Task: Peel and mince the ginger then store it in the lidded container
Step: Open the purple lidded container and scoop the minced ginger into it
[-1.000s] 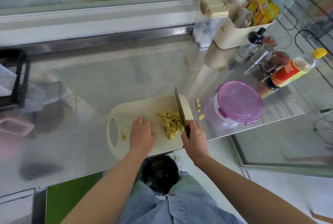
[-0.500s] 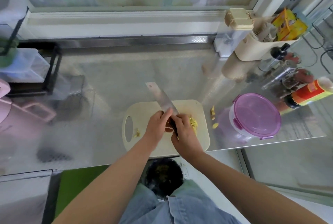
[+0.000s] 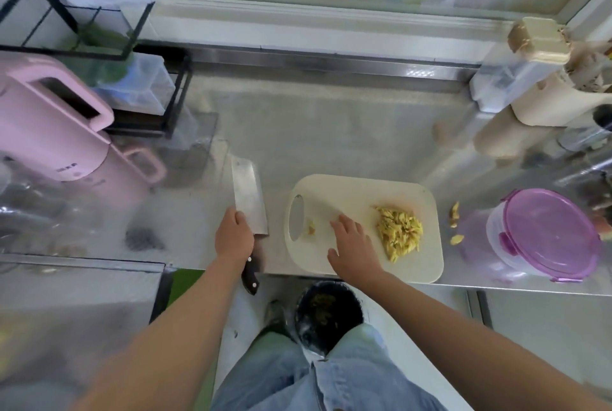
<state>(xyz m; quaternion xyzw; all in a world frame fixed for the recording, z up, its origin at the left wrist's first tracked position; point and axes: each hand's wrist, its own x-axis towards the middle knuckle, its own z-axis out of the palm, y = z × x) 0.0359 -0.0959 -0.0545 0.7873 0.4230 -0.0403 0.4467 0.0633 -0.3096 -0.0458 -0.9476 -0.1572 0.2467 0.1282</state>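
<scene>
Ginger strips (image 3: 400, 232) lie in one heap on the right half of the cutting board (image 3: 357, 190), long axis toward the person, just right of the right hand (image 3: 356, 246), its grip apart and empty. The left hand (image 3: 233, 236) has its grip clamped on the one cleaver (image 3: 248, 195), left of the board. One purple-lidded container (image 3: 548, 235) stands farther right.

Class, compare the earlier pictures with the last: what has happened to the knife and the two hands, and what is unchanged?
The cleaver passed from the right hand to the left hand, which now holds its handle, left of the cutting board. The right hand, freed, lies open over the board. The sliced ginger stays piled on the board; the lidded container stays closed.
</scene>
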